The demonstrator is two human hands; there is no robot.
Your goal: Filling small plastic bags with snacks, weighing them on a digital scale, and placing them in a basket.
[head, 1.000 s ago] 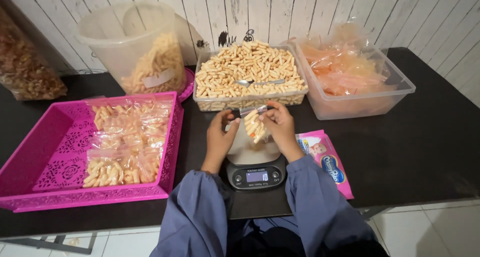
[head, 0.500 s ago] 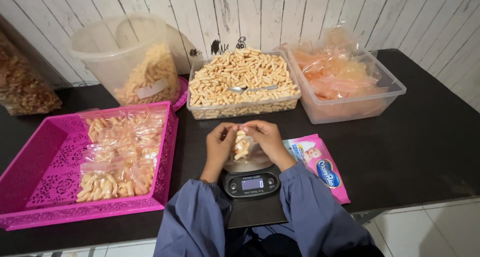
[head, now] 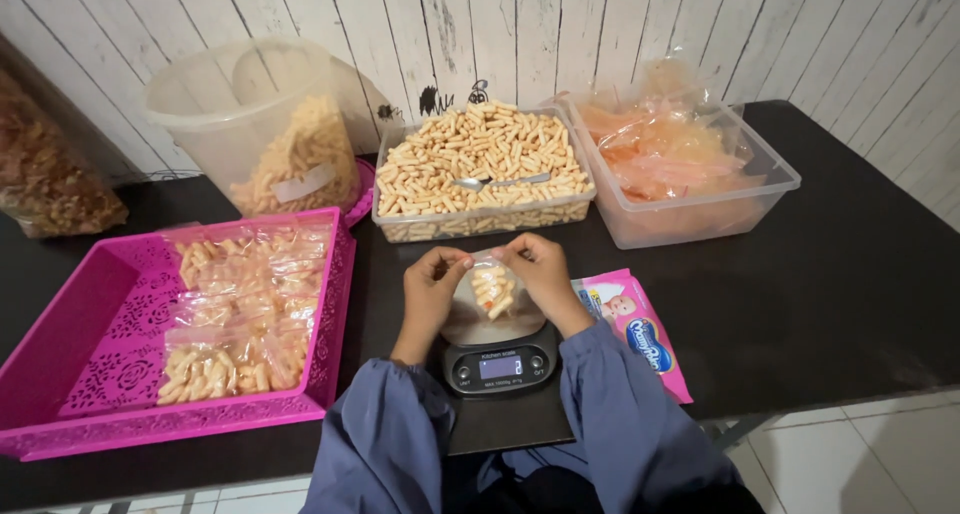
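Note:
A small clear plastic bag (head: pixel 492 286) with a few tan snack sticks in it hangs just over a small black kitchen scale (head: pixel 497 362). My left hand (head: pixel 430 292) pinches the bag's top left corner. The top right corner is pinched by my right hand (head: pixel 545 276). Behind the hands stands a clear tub (head: pixel 480 224) heaped with the same snack sticks, and a metal spoon (head: pixel 500 182) lies on the heap.
A pink perforated tray (head: pixel 75 324) at the left holds several filled bags. A round clear bucket (head: pixel 255 124) of snacks stands behind it. At the right are a tub of orange bags (head: pixel 700 214) and a flat pink packet (head: pixel 640 334). The black table (head: pixel 850 304) ends at the front.
Both hands came down from near the snack tub to just over the scale, with the bag held between them. The camera has tilted slightly.

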